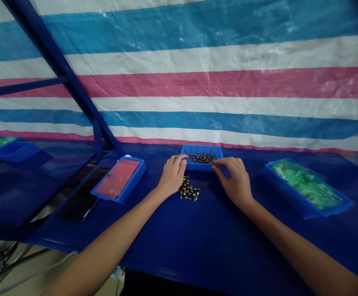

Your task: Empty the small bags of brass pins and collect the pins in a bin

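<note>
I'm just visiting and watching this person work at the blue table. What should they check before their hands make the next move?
Left hand at the blue plastic tray: ok, fingers curved at its left end.
Right hand at the same tray: ok, fingertips near its right end.
Anything pinched in either hand: cannot tell, the fingers hide it.
Gold-coloured screws inside the tray: ok, heaped together.
Loose screws on the blue table cover: not ok, they lie outside the tray, between the hands.
</note>
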Demonstrator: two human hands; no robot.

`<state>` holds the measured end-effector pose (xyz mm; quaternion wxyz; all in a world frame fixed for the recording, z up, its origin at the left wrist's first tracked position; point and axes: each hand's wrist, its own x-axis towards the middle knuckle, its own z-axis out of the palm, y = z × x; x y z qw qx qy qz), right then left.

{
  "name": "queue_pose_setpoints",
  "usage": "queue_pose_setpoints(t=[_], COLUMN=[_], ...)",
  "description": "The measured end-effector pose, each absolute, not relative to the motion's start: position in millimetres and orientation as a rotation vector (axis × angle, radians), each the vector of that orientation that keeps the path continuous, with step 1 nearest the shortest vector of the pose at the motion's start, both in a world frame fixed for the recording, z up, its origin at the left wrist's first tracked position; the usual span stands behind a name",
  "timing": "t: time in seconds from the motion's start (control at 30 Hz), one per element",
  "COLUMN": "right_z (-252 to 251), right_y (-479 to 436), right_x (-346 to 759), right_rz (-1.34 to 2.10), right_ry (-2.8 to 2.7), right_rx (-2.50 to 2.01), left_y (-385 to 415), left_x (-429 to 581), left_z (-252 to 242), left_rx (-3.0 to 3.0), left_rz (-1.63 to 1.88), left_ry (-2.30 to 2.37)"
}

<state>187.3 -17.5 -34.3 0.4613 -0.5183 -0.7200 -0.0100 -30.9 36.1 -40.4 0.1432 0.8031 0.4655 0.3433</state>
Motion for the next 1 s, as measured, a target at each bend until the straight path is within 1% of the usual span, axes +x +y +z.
queue_pose_setpoints(t=[0.1, 0.2, 0.4, 0.5, 0.63, 0.83, 1.0], right_z=[-36.7, -37.0, -33.7, -32.5, -31.3, -32.9, -36.8], right_y=[-10.0, -14.1, -28.7, -29.0, -29.0, -30.2, -29.1], right_x=[193.6, 188.6, 171.3, 169.9, 169.4, 167.7, 173.8], right_rz=[-0.129, -0.176, 0.123, 0.178, 0.163, 0.165, 0.377], right_ry=[-1.719, -1.774, -2.378, -2.471, -2.512, -2.463, -2.058], right_rx=[-1.345, -1.306, -1.007, -1.021, -1.013, -1.004, -1.171], left_y=[35.1, 35.0, 35.7, 35.4, 35.1, 36.1, 36.6], left_x=[-30.7, -30.5, -30.6, -30.8, -30.8, -30.3, -30.8], left_z=[-40.0, -40.2, -41.1, -40.9, -40.8, -41.1, -41.1], left_rx=[2.317, 2.321, 2.327, 2.325, 2.324, 2.336, 2.344], left_rz=[0.981, 0.98, 0.982, 0.981, 0.978, 0.975, 0.955], left_ry=[1.343, 1.349, 1.359, 1.358, 1.362, 1.354, 1.363])
